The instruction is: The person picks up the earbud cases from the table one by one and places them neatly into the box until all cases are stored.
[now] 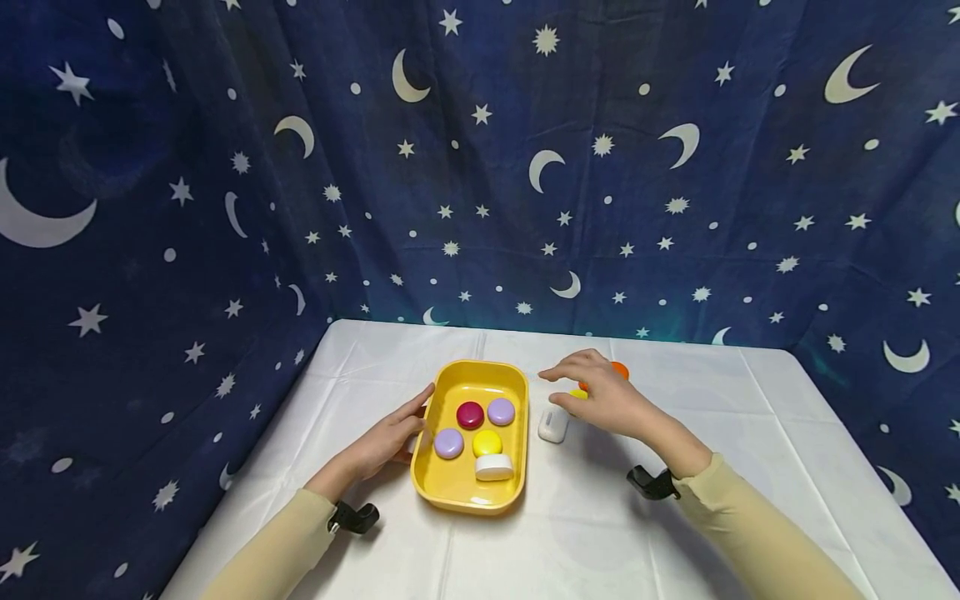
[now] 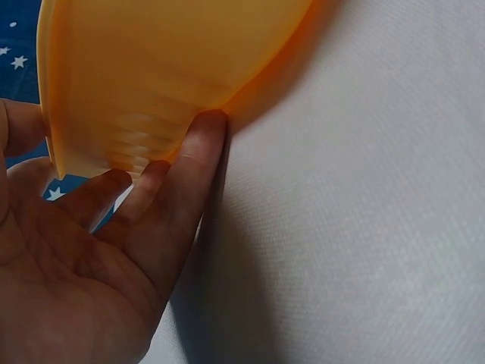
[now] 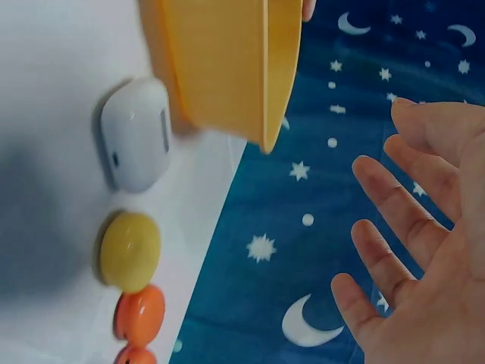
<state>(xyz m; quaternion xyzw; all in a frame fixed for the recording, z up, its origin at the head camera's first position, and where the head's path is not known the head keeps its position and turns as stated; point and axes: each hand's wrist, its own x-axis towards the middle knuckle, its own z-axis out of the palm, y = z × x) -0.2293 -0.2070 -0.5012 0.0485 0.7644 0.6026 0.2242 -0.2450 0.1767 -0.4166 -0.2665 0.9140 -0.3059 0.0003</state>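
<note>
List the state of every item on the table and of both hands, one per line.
yellow tray: upright on the table, holding five small cases
left hand: open, fingers against the tray's side
right hand: open, hovering above the loose cases
white case: closed, lying beside the tray
yellow case: closed, outside the tray
orange case: closed, outside the tray

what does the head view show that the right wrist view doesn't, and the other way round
Only the head view shows the inside of the yellow tray: a maroon disc, two lilac discs, a yellow disc and a white case. It also shows the left hand touching the tray's side.

Only the right wrist view shows a second orange disc at its bottom edge, beyond the first.

Both show the tray, the open right hand holding nothing, and a white case outside the tray.
</note>
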